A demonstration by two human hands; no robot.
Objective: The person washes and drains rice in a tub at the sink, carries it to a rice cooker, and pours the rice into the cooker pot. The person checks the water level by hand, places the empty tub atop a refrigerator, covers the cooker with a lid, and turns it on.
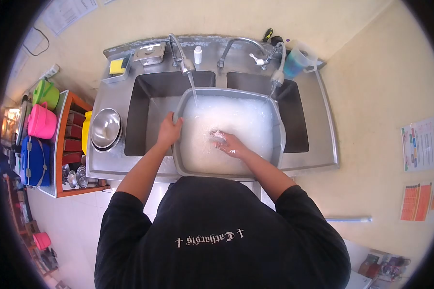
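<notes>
A large grey tub [280, 139] rests across the two sink basins, filled with cloudy white water. My left hand [169, 129] is closed on the tub's left rim. Over the middle of the tub, my right hand [230, 145] is wet, its fingers curled at the water's surface. Wet pale grains that look like rice [218, 135] cling to and lie in those fingers. Water runs from the left faucet [187, 66] into the tub, and the right faucet [278, 77] hangs over its back right corner. What lies below the surface is hidden by the cloudy water.
Stacked metal bowls [106, 129] stand left on the steel counter. Behind are a sponge [116, 66], a lidded metal container [149, 53], a white bottle [197, 55] and a pitcher with blue contents [296, 61]. An orange-edged shelf [62, 144] is at the left.
</notes>
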